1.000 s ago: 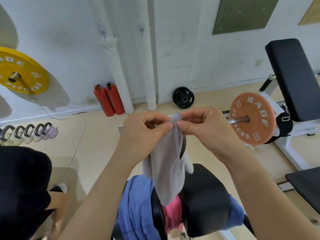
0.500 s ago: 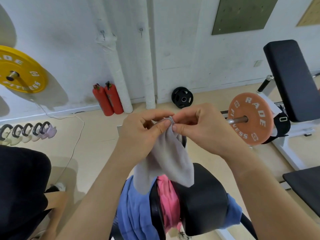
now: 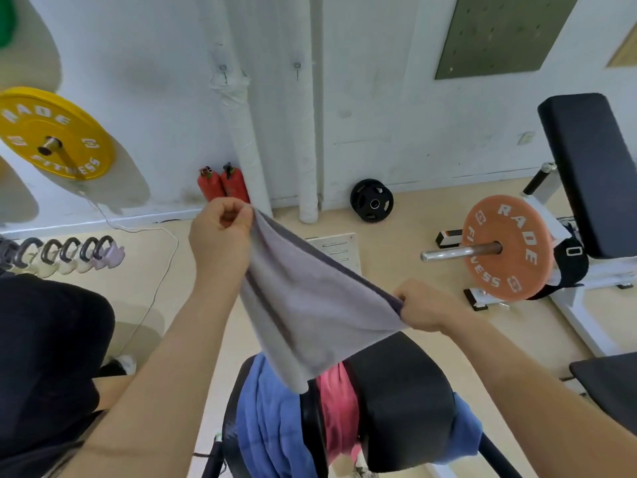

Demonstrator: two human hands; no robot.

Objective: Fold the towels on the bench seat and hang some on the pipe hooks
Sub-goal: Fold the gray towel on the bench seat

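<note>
Pinching grey towel (image 3: 310,305) corners, left hand (image 3: 220,236) high, right hand (image 3: 424,308) low; top edge slants.

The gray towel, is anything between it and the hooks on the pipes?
Nothing visible. The gray towel is stretched between the left hand and right hand, with open space up to the hooks.

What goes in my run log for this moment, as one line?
left hand: pinching grey towel | right hand: pinching opposite corner | towel: stretched above bench seat | hooks: empty

Grey towel (image 3: 310,305) held taut; blue towel (image 3: 265,419), pink towel (image 3: 336,405) on bench seat (image 3: 396,391).
</note>
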